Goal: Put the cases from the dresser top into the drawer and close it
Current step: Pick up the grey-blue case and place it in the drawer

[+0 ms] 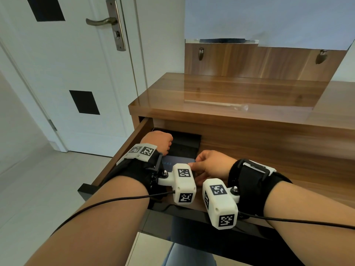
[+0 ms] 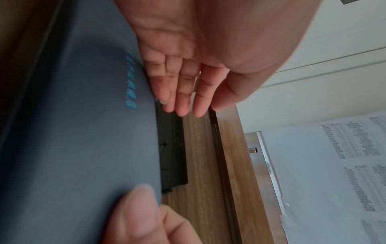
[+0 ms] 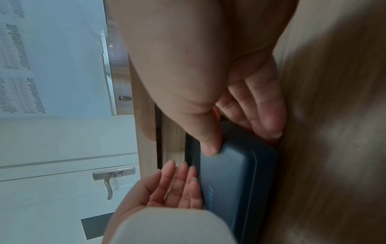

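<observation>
Dark blue case [image 3: 234, 189] lies inside the open drawer [image 1: 132, 137], against a black case [image 1: 184, 144]. My right hand [image 1: 211, 166] pinches its near end, thumb on top. My left hand [image 1: 157, 140] rests straight-fingered along its far edge.

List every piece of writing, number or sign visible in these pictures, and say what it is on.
Teal lettering on the dark blue case: blurred, not readable.
Printed tables on the sheets of paper above the dresser: too small to read.
Black-and-white square code markers on the wrist camera housings: patterns, no words.
Nothing else bears text.
</observation>
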The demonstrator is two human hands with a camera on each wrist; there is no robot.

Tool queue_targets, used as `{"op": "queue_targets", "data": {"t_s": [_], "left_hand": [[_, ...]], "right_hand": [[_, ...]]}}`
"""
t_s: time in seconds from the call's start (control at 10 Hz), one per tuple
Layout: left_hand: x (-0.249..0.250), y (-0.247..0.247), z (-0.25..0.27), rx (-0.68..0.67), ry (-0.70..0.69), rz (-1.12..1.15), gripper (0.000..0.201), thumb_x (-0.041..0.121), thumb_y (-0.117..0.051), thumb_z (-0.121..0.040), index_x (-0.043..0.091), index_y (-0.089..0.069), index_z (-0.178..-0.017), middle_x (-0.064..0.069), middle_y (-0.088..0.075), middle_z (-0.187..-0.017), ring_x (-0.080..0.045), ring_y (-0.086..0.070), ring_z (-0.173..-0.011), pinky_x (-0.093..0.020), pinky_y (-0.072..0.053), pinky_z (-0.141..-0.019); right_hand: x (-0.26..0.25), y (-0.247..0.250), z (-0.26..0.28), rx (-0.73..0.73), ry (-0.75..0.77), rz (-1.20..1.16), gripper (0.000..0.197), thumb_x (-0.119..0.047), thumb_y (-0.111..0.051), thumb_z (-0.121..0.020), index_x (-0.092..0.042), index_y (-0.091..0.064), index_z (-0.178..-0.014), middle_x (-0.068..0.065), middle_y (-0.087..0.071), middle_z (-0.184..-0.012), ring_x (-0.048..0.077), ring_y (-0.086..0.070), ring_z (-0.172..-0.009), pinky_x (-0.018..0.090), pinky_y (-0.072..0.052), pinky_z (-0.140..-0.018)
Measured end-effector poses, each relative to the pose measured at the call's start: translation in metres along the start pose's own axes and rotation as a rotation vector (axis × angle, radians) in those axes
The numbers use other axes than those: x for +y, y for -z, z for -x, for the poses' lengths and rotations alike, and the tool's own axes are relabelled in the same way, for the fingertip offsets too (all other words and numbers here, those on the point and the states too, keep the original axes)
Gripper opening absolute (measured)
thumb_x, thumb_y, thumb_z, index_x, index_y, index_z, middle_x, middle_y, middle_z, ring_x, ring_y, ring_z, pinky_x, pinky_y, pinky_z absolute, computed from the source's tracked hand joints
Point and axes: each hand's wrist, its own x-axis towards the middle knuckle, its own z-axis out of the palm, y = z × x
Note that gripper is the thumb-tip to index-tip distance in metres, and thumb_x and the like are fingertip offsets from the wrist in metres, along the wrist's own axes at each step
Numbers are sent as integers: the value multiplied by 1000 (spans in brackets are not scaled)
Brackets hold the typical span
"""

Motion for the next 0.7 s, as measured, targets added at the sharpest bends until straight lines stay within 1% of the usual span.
{"op": "queue_targets", "data": {"t_s": [0.1,0.2,0.3,0.4,0.5,0.6,0.7], "left_hand": [[-2,1,-4,8,8,35,28,10,-45,-94,15,-45,-66,0,-46,-68,-10,-43,-59,-19,-36,-56],[-4,2,-3,43,-13,84,24,13,-50,-90,18,-48,-67,3,-51,-71,-9,-48,-61,-21,-41,-56],[-5,1,-4,43,-15,105,25,13,-50,-91,18,-48,-66,2,-51,-70,-9,-48,-61,-22,-41,-57],[-6,1,-5,50,-27,80,26,13,-50,-90,18,-47,-66,2,-50,-70,-10,-48,-61,-23,-41,-57],[-7,1,-6,46,-26,57,25,13,-49,-91,18,-47,-66,2,-50,-70,-10,-47,-60,-23,-40,-56],[-8,0,-7,44,-28,50,25,14,-49,-90,19,-47,-66,3,-50,-70,-10,-47,-60,-23,-40,-56],[-8,0,-7,54,-34,38,25,14,-50,-90,19,-47,-65,3,-50,-70,-10,-48,-61,-23,-40,-56]], "right_hand": [[1,0,-1,0,-2,29,20,-29,-67,-84,-16,-53,-79,21,-72,-106,32,-70,-93,47,-53,-93],[3,1,-3,12,-8,58,23,-31,-69,-81,-16,-54,-90,18,-73,-105,33,-71,-97,47,-54,-93],[4,2,-6,11,-22,56,26,-30,-69,-81,-15,-55,-97,14,-72,-96,26,-68,-83,44,-53,-92],[4,2,-7,7,-40,36,24,-27,-70,-80,-14,-57,-95,10,-67,-87,18,-59,-67,37,-52,-81],[3,3,-4,13,-44,82,19,-28,-68,-83,-13,-61,-92,7,-67,-86,14,-59,-66,30,-50,-73],[2,4,-3,6,-35,108,11,-27,-66,-84,-16,-62,-86,9,-68,-92,15,-61,-72,33,-52,-79],[2,6,-2,18,-29,103,6,-23,-65,-85,-18,-62,-85,9,-68,-96,19,-62,-82,37,-54,-87]]}}
